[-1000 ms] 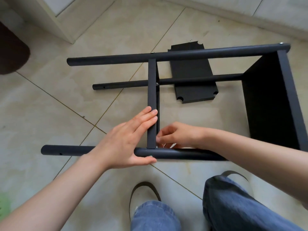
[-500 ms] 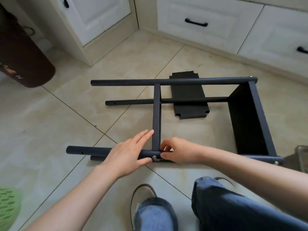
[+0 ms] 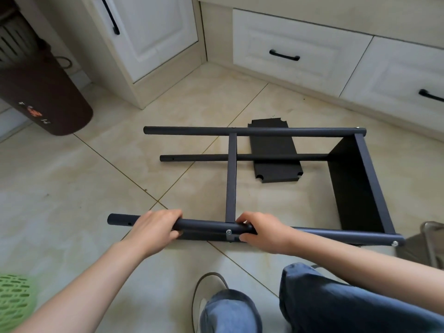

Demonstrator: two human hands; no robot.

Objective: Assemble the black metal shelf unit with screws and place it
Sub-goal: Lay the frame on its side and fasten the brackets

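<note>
The black metal shelf unit lies on its side on the tiled floor, with long round posts, one thin shelf edge across the middle and a deeper shelf panel at the right end. My left hand grips the near post left of the middle joint. My right hand grips the same post just right of it. A silver screw head shows on the post between my hands. A loose black shelf panel lies flat on the floor under the frame.
White cabinet doors and drawers run along the back. A dark brown bin stands at the left and a green mesh basket at the lower left. A metal stool leg is at the right. My knees and a shoe are below.
My view has pulled back and up from the frame. My left hand went from lying flat against the shelf edge to gripping the near post. My right hand left the joint and grips the post.
</note>
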